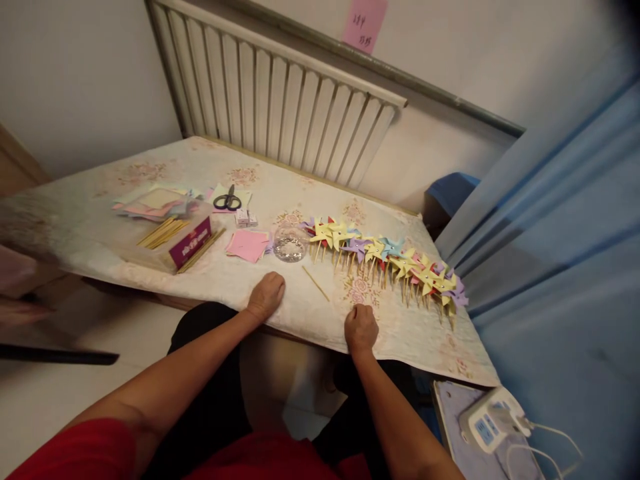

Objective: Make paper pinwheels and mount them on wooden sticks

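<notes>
Both fists rest on the front part of a flowered tablecloth [300, 313]. My left hand [267, 294] is closed, with nothing showing in it, below a stack of pink paper squares [247, 245]. Farther right, my right hand [361, 329] is also curled into a fist with nothing visible in it. A single thin wooden stick [315, 283] lies between and beyond the two hands. Behind it stands a clear round dish [291, 243] of small shiny pieces. Finished paper pinwheels [375, 251] on sticks lie overlapping in a long row, beyond my right hand.
At left, a box [165, 250] holds wooden sticks, with more coloured paper [155, 201] behind it. Black-handled scissors [228, 200] lie near small boxes [243, 217]. A radiator [280, 93] lines the wall; a blue curtain [560, 267] hangs right, above a power strip [487, 423].
</notes>
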Available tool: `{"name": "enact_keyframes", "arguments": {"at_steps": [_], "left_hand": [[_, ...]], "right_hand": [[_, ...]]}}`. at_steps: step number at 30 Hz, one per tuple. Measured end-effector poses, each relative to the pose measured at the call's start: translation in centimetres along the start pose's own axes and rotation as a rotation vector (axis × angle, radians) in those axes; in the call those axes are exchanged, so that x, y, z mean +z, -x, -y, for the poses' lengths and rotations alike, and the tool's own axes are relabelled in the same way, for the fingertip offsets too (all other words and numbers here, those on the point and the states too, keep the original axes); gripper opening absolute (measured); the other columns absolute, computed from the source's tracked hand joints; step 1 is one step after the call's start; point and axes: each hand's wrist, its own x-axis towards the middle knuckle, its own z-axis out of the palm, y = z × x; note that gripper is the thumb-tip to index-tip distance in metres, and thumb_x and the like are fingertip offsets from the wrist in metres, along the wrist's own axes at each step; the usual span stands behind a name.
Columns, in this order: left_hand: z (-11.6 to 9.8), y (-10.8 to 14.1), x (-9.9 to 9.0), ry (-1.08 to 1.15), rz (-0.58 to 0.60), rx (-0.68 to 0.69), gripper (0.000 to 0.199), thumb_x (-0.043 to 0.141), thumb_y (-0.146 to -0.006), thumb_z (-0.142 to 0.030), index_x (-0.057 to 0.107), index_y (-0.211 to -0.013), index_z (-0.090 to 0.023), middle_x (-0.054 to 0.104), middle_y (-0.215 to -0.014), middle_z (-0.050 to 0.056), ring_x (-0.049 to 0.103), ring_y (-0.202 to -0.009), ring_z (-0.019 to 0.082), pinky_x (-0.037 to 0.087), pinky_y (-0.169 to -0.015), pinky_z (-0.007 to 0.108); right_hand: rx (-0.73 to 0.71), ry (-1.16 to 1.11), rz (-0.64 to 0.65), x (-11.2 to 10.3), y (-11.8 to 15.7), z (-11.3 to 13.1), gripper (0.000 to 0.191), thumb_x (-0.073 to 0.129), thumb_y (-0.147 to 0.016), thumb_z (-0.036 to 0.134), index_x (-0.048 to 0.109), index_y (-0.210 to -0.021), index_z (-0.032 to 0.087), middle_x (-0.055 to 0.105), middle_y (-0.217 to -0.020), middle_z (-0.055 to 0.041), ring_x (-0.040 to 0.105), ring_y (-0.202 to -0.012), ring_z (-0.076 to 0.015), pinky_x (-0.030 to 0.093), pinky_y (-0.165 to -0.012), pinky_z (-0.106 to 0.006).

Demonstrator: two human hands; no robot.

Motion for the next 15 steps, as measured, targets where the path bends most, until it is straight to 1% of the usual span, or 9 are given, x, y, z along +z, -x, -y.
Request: {"name": "enact_keyframes", "arguments": {"at_steps": [2,3,5,7,9,11,15], "left_hand": [[1.9,-0.5,-1.4,-0.059,-0.072,-0.083,0.014,0.045,-0.092,-0.021,0.059,-0.094,-0.018,0.060,-0.102,0.014,0.053,-0.105,0.028,0.044,-0.096,0.042],[2.8,-0.9,-2.0,-0.083,-0.109,-0.140,0.015,0.050,-0.090,-0.023,0.059,-0.099,-0.016,0.059,-0.110,0.017,0.051,-0.111,0.031,0.042,-0.099,0.045],[4.3,-1.6,-3.0,-0.107,-0.172,-0.252,0.032,0.057,-0.087,-0.029,0.056,-0.113,-0.012,0.053,-0.127,0.021,0.046,-0.121,0.035,0.039,-0.103,0.048],[5.4,-2.2,-3.6,-0.112,-0.192,-0.323,0.043,0.060,-0.085,-0.033,0.052,-0.122,-0.012,0.049,-0.135,0.022,0.043,-0.126,0.036,0.038,-0.104,0.049],[5.9,-2.5,-3.6,-0.106,-0.187,-0.349,0.050,0.061,-0.084,-0.035,0.049,-0.127,-0.012,0.048,-0.138,0.021,0.041,-0.129,0.036,0.036,-0.106,0.050],[6.2,-2.6,-3.4,-0.113,-0.178,-0.361,0.053,0.062,-0.083,-0.036,0.048,-0.128,-0.012,0.048,-0.139,0.021,0.040,-0.130,0.036,0.035,-0.107,0.050],[6.3,-2.9,-2.9,-0.161,-0.147,-0.372,0.049,0.062,-0.083,-0.037,0.050,-0.125,-0.013,0.050,-0.138,0.021,0.042,-0.128,0.038,0.035,-0.106,0.050]], "right_hand": [[0.003,0.002,0.004,-0.1,0.0,0.0,0.014,0.052,-0.092,0.017,0.066,-0.087,0.018,0.060,-0.087,-0.0059,0.052,-0.074,-0.0170,0.029,-0.061,-0.029],[0.003,0.005,0.005,-0.1,0.0,0.0,0.014,0.052,-0.092,0.017,0.066,-0.087,0.018,0.060,-0.087,-0.0058,0.051,-0.073,-0.0169,0.029,-0.061,-0.029],[0.002,0.013,0.001,-0.1,0.0,0.1,0.014,0.053,-0.092,0.017,0.066,-0.087,0.018,0.061,-0.087,-0.0057,0.051,-0.072,-0.0170,0.028,-0.061,-0.030],[0.005,0.016,-0.004,-0.1,0.0,0.1,0.014,0.053,-0.091,0.017,0.066,-0.086,0.018,0.061,-0.086,-0.0057,0.051,-0.072,-0.0171,0.027,-0.060,-0.030],[0.010,0.012,-0.003,0.0,0.0,0.1,0.015,0.053,-0.091,0.017,0.066,-0.086,0.018,0.060,-0.087,-0.0060,0.051,-0.072,-0.0171,0.027,-0.060,-0.030],[0.014,0.004,0.003,0.0,0.1,0.1,0.015,0.052,-0.091,0.017,0.066,-0.087,0.018,0.060,-0.087,-0.0064,0.051,-0.073,-0.0171,0.028,-0.060,-0.030],[0.018,-0.006,0.015,0.0,0.1,0.0,0.015,0.051,-0.092,0.017,0.066,-0.088,0.018,0.059,-0.088,-0.0067,0.051,-0.075,-0.0173,0.029,-0.061,-0.029]]}}
